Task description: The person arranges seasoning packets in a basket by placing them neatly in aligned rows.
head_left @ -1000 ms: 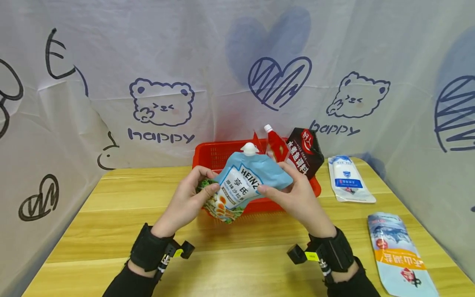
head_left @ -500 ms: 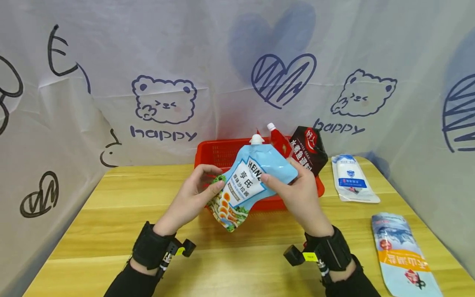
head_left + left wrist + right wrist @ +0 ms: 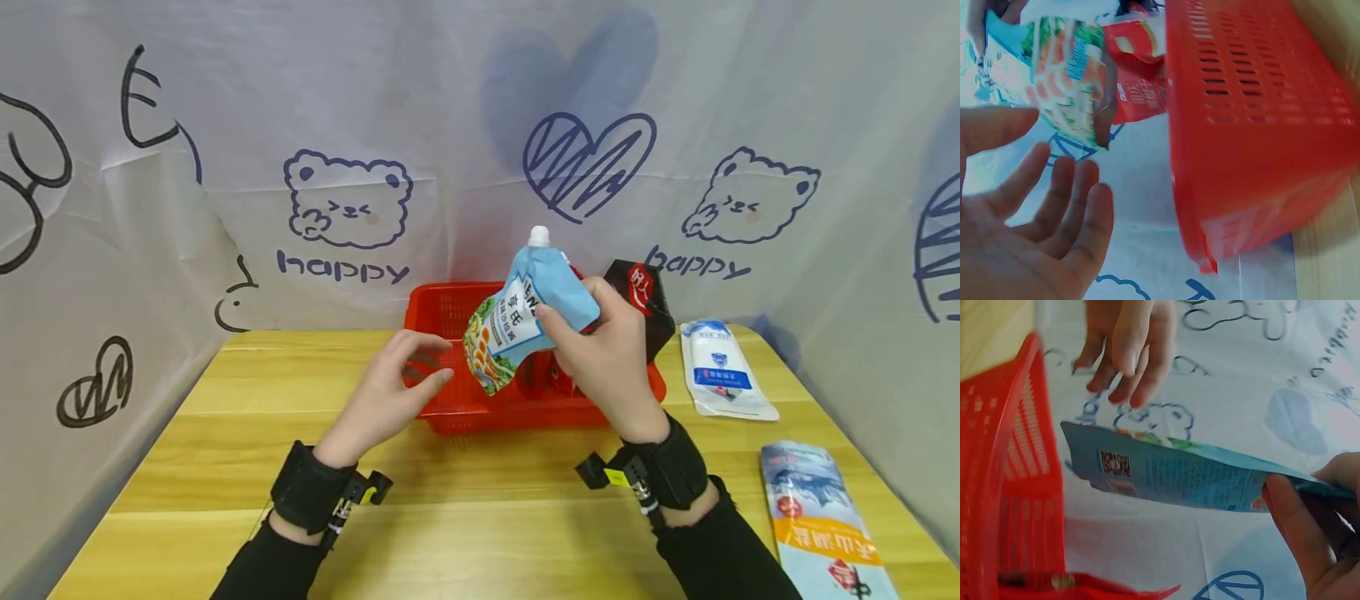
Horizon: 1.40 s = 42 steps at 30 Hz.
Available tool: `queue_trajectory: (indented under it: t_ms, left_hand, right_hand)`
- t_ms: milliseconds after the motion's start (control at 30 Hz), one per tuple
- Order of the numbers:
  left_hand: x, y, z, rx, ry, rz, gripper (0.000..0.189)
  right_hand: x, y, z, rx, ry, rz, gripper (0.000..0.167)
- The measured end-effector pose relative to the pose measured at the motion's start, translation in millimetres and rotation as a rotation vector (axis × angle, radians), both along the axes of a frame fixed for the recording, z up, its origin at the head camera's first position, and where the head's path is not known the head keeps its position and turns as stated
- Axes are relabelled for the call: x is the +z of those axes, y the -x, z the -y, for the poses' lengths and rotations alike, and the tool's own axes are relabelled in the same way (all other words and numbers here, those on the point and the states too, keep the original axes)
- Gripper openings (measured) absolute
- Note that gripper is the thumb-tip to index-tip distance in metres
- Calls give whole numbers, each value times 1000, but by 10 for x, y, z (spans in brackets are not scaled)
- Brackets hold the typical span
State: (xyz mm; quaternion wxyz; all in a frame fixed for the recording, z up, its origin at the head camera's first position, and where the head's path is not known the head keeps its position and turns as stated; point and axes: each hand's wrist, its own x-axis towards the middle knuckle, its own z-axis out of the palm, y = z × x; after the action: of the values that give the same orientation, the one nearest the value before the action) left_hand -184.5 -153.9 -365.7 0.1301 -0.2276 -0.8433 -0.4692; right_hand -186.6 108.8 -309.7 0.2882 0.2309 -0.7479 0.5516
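My right hand [image 3: 592, 342] pinches a light-blue Heinz spout pouch [image 3: 525, 321] near its top and holds it upright over the red basket [image 3: 450, 312]. The pouch's white cap [image 3: 537, 236] points up. In the right wrist view the pouch [image 3: 1191, 478] runs sideways to my fingers [image 3: 1297, 531]. My left hand [image 3: 397, 387] hovers just left of the pouch with loose, relaxed fingers and holds nothing. In the left wrist view that hand [image 3: 1029, 231] sits below the pouch's printed bottom [image 3: 1054, 69], apart from it.
The basket holds a red sauce pouch [image 3: 1138, 78] and a dark pouch [image 3: 641, 292] leaning at its right end. A white-blue pouch [image 3: 723, 375] and a blue-orange pouch [image 3: 821, 517] lie on the wooden table [image 3: 480, 508] to the right. Printed cloth walls surround the table.
My left hand let go of the pouch and drew back. My right hand lifted the pouch and carried it up and back over the basket, turning it more upright.
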Motion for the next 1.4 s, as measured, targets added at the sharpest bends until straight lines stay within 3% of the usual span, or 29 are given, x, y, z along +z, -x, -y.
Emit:
queue_trajectory:
  t_ms: [133, 333, 633, 900, 1400]
  left_hand:
    - [-37, 9, -21, -27, 126, -7, 32]
    - [-92, 23, -32, -53, 223, -15, 29]
    - [-121, 22, -25, -77, 382, 12, 20]
    - [-133, 36, -22, -91, 387, -8, 11]
    - [-126, 29, -16, -80, 373, 20, 11]
  right_hand:
    - [-6, 124, 52, -87, -109, -128, 21]
    - [-40, 268, 161, -122, -222, -191, 25]
    - [-165, 390, 382, -148, -404, -149, 21]
    - [-326, 484, 486, -223, -504, -149, 18]
    - [-529, 589, 542, -237, -566, -5, 17]
